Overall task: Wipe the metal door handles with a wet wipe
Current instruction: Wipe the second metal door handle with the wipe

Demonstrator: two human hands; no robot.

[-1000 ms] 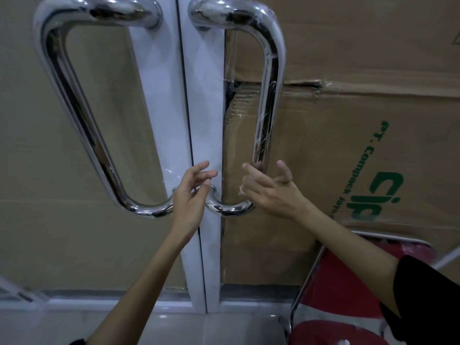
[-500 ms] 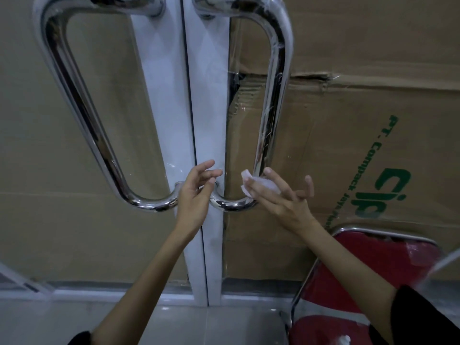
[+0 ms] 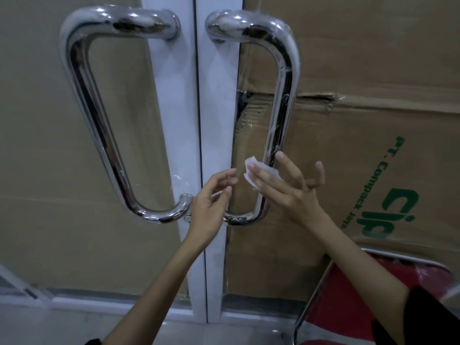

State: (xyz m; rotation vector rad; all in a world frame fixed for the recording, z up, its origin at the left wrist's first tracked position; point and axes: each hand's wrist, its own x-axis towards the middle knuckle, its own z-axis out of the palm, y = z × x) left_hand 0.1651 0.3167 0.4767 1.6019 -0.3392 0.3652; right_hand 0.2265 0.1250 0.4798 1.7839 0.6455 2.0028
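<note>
Two shiny metal pull handles hang on a white-framed double door: the left handle [image 3: 92, 115] and the right handle [image 3: 281, 115]. My right hand [image 3: 288, 188] lies flat against the lower part of the right handle's bar, fingers spread, with a small white wet wipe [image 3: 261, 174] under its fingers. My left hand [image 3: 211, 205] hovers in front of the door's middle seam, between the two handles' lower ends, its fingers loosely curled and holding nothing.
Brown cardboard boxes [image 3: 373, 145] with green print show behind the right glass pane. A red chair with a metal frame [image 3: 368, 282] stands at the lower right, close to my right arm. The door's bottom rail [image 3: 112, 302] meets a pale floor.
My right hand has come off the handle's lower bend and risen along the bar, and the wipe now shows under its fingers. My left hand has let go of the lower ends.
</note>
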